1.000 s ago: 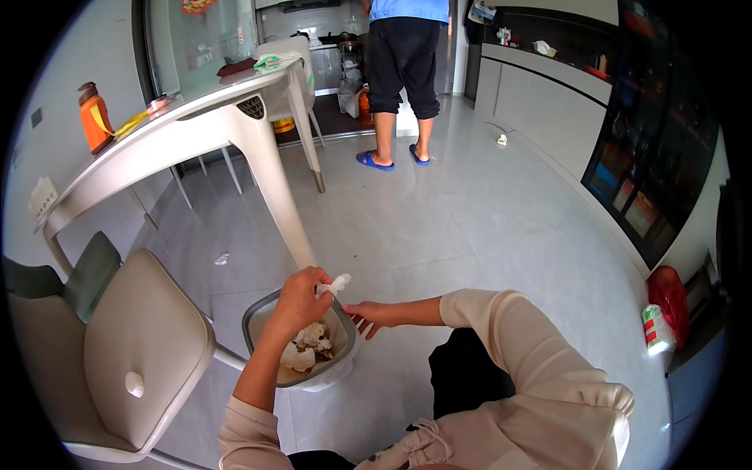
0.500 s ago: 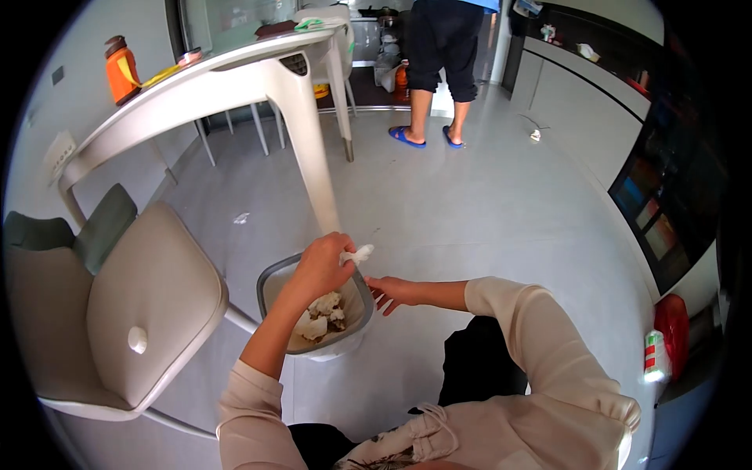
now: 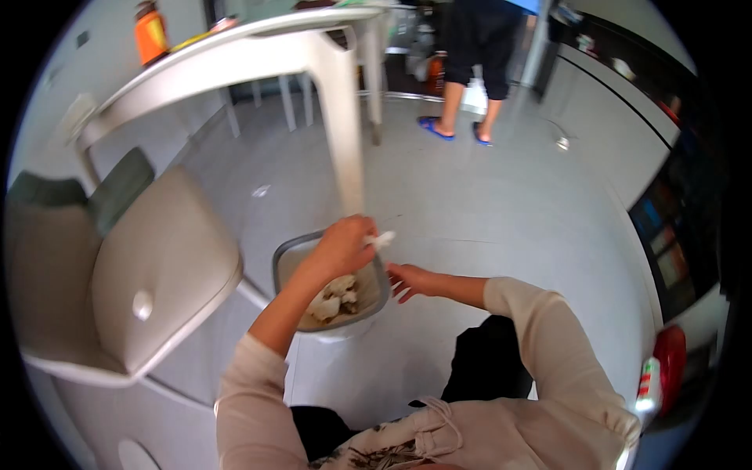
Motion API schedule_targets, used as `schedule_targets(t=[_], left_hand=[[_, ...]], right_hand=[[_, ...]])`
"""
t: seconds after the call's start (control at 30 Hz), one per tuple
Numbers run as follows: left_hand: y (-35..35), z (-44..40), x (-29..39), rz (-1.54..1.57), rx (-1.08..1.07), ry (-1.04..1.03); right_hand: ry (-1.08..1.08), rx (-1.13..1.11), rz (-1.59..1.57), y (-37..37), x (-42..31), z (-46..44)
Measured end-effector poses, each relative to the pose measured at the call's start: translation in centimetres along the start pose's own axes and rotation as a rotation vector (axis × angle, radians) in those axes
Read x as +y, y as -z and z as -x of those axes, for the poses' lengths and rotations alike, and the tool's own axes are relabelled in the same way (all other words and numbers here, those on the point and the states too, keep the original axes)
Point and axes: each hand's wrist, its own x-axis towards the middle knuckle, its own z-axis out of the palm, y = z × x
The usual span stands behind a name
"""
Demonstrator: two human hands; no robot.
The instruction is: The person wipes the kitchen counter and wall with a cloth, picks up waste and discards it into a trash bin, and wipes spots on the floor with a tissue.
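Observation:
A lined bin with a grey rim [image 3: 380,294] stands on the floor in front of me, with crumpled whitish and brown waste [image 3: 338,299] inside. Above its far edge, my left hand [image 3: 347,244] is closed on a white crumpled tissue [image 3: 383,240], which sticks out to the right of the fingers. My right hand [image 3: 412,283] is beside the bin's right rim, fingers apart and holding nothing. Whether its fingertips touch the rim I cannot tell.
A beige chair [image 3: 168,266] with a small white object [image 3: 142,305] is at left. Behind the bin stands a white table [image 3: 337,94]. Another person [image 3: 482,70] in blue slippers stands farther off. A scrap [image 3: 261,190] lies on the floor. Cabinets [image 3: 603,102] line the right.
The view has swung, so the room sits lower left or shifts right and up in frame. Both hands keep nearly the same places at the bin, the left still holding the tissue.

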Motion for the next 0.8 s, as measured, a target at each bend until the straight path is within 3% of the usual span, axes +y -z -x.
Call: schedule_targets(t=[0.23, 0.33, 0.4, 0.43, 0.5, 0.57, 0.63, 0.67, 0.73, 0.8], left_hand=[[-0.1, 0.4, -0.1, -0.007, -0.01, 0.067], [-0.9, 0.4, -1.2, -0.048, 0.029, 0.001], [-0.7, 0.6, -0.7, 0.095, 0.049, -0.01], [-1.1, 0.3, -0.5, 0.16, -0.009, 0.041], [-1.5, 0.4, -0.4, 0.143, -0.015, 0.086], [-2.6, 0.3, -1.2, 0.195, -0.077, 0.141], [-3.8, 0.1, -0.4, 0.418, -0.137, 0.304], [-4.0, -0.1, 0.3, 0.436, -0.163, 0.362], [-4.6, -0.8, 0.7, 0.46, -0.206, 0.387], [-5.7, -1.7, 1.2, 0.516, -0.217, 0.432]], right_hand=[[-0.007, 0.044, 0.014, 0.2, -0.9, 1.2], [0.085, 0.003, 0.297, 3.1, -0.6, 1.7], [0.2, -0.003, 0.634, 6.5, 0.5, 2.2], [0.303, 0.162, 0.78, 7.3, 1.3, 4.5], [0.238, 0.328, 0.759, 9.2, 2.4, 8.3], [0.126, 0.512, 0.581, 10.5, 6.8, 12.9], [0.079, 0.964, 0.788, 13.3, 17.8, 13.4], [-0.046, 1.105, 0.837, 13.3, 23.5, 15.3], [-0.563, 1.082, 0.806, 12.1, 33.5, 20.6], [-0.876, 1.117, 0.568, 8.4, 40.2, 28.1]])
